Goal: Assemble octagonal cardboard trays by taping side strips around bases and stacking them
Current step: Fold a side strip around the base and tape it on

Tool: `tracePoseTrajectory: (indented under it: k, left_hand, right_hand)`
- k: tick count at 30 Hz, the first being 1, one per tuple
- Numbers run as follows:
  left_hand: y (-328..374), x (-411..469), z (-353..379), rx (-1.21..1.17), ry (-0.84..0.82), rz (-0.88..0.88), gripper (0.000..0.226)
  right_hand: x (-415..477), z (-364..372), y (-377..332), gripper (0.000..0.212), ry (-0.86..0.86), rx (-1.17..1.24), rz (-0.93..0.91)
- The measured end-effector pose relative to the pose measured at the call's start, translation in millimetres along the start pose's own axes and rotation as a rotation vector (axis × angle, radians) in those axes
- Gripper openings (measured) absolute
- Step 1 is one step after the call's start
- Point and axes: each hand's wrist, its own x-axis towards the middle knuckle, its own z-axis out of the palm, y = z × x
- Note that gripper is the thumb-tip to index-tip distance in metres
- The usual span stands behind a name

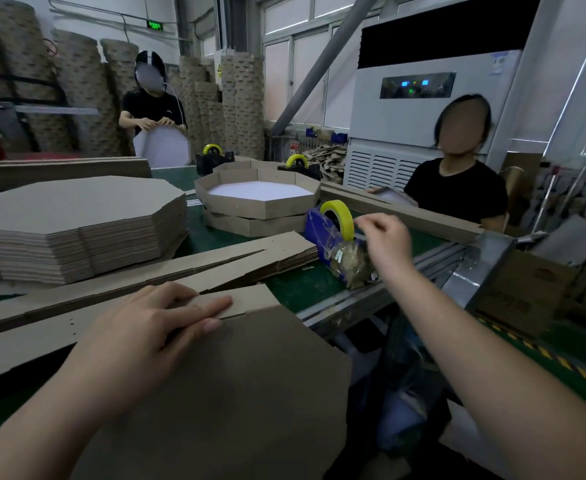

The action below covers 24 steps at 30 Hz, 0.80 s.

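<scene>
Bare mat (298,285) gap between strips (215,268) and dispenser (319,233) (narrow).

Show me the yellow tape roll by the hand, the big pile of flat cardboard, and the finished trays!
Yellow tape roll (344,216): head view, on its yellow outer band.
Pile of flat cardboard (76,202): head view, on the top sheet.
Finished trays (250,207): head view, on the top tray's front wall.

Green-topped table (298,285), metal rail (388,282) along its right edge. On it: a tall stack of octagonal bases (76,216) at left, long side strips (166,271) lying flat across the middle, and a single octagonal base (232,375) at the near edge, overhanging. A blue tape dispenser (322,233) with a yellow roll stands just right of the strips. Behind it are stacked finished trays (260,199), the top one white inside. Two black dispensers (213,161) sit at the far end.
</scene>
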Motion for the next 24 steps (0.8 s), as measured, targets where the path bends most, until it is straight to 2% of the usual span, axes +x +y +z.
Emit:
tracePoseTrajectory:
  k: [2,4,6,14,17,20,24]
  left_hand:
    - [1.2,0.6,0.0,0.001,0.005,-0.005,0.056]
    - [2.5,1.7,0.3,0.002,0.000,-0.009,0.056]
    - [3.3,2.2,1.1,-0.004,-0.010,-0.009,0.055]
    - [3.8,4.2,2.6,0.024,-0.009,-0.019,0.056]
    - [4.5,5.2,2.7,0.029,-0.009,-0.022,0.056]
    - [4.3,5.5,3.4,0.037,-0.006,-0.020,0.056]
    - [3.4,6.2,5.0,0.056,-0.006,-0.016,0.053]
  right_hand:
    - [29.4,-7.7,9.9,0.020,-0.012,-0.187,0.080]
    - [48.6,-8.8,18.1,0.030,-0.155,-0.338,0.188]
    - [57.0,-9.7,21.3,0.031,-0.250,-0.385,0.228]
    - [72.7,-17.0,26.8,0.017,-0.331,-0.147,0.496]
    - [78.2,-16.7,28.3,0.011,-0.337,-0.129,0.534]
    - [82.9,-15.3,31.7,0.003,-0.325,0.011,0.618]
    - [84.4,-9.7,34.5,0.007,-0.280,0.171,0.652]
